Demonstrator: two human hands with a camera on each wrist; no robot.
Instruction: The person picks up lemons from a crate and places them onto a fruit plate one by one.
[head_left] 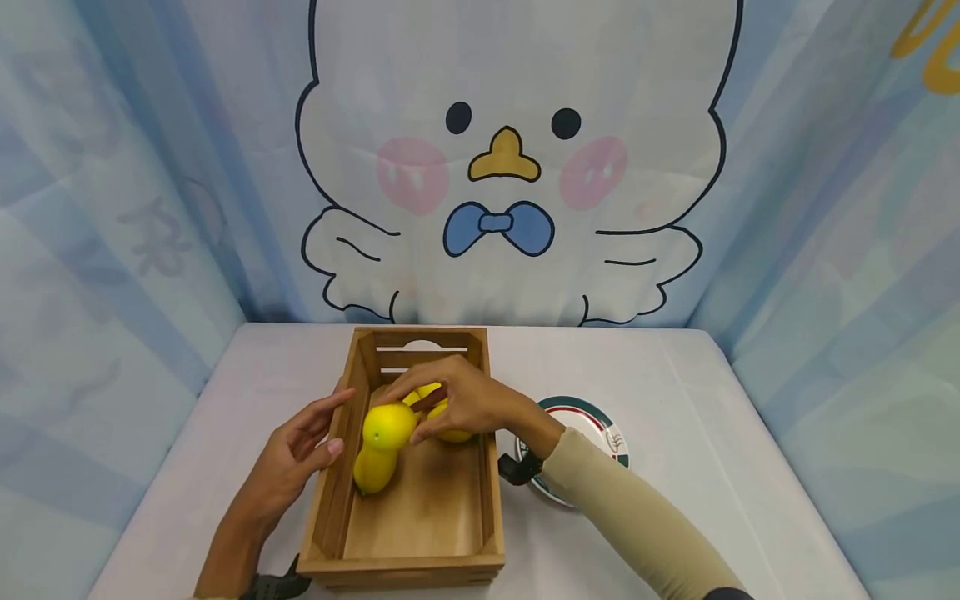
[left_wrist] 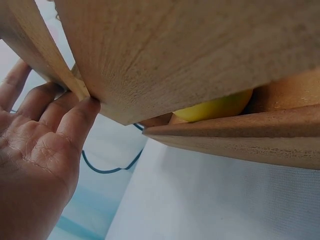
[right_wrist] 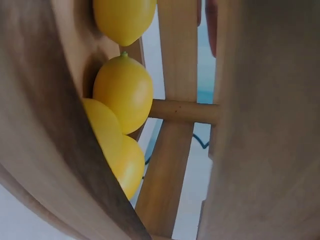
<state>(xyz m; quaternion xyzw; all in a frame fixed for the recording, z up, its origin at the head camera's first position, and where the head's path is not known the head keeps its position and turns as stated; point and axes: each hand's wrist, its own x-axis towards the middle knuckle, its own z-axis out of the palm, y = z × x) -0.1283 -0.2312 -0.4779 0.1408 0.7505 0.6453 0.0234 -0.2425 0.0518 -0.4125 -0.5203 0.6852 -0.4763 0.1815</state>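
My right hand (head_left: 468, 396) reaches over a wooden slatted crate (head_left: 491, 500) from the right and pinches a yellow lemon (head_left: 389, 427) between thumb and fingertips. That lemon overlaps another lemon (head_left: 375, 471) low against the left wall. More lemons sit beneath the hand, partly hidden by it. In the right wrist view, several lemons, one of them a whole lemon (right_wrist: 122, 95), lie low in the crate; the right hand does not appear. My left hand (head_left: 296, 446) is beside the crate's left wall, and its fairly straight fingers touch a slat edge in the left wrist view (left_wrist: 40, 155).
A round plate (head_left: 588, 408) with a green and red rim lies right of the crate, partly under the right forearm. A white cloth (head_left: 675, 467) covers the table. Printed curtains (head_left: 502, 275) stand at the back and both sides.
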